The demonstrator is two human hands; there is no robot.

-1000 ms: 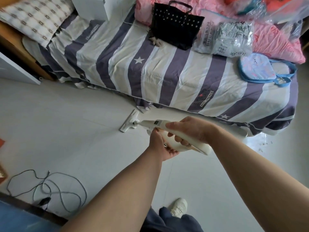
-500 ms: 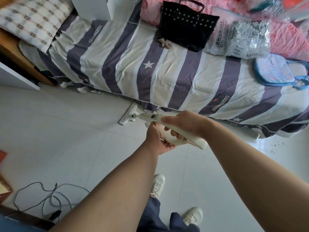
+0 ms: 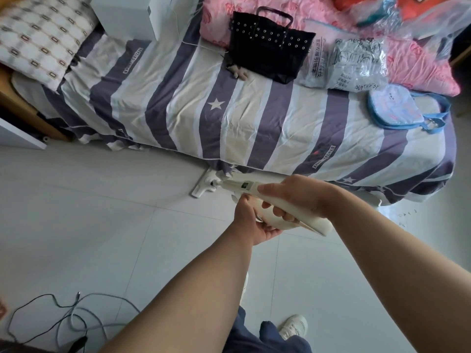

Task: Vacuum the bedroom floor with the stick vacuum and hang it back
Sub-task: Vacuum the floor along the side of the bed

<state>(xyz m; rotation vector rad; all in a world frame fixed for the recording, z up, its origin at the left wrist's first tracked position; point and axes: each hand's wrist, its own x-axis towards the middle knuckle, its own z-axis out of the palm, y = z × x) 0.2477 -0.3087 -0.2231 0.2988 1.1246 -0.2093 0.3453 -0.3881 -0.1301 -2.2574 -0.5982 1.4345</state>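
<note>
The floor head [image 3: 204, 187] of the stick vacuum [image 3: 242, 186] is partly concealed beneath the bedsheet [image 3: 254, 128]; one shoe [image 3: 245, 284] is largely hidden behind a forearm [image 3: 204, 289].

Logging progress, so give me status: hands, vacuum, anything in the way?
Right hand grips stick vacuum from above, left hand from below. Floor head on tiles at bed edge. Loose cable on tiles, apart from head.

Both bare forearms extended forward; the right hand [image 3: 298, 197] curled over the white plastic stick vacuum handle [image 3: 316, 223] from above, and the left hand [image 3: 251, 220] gripped it underneath.
</note>
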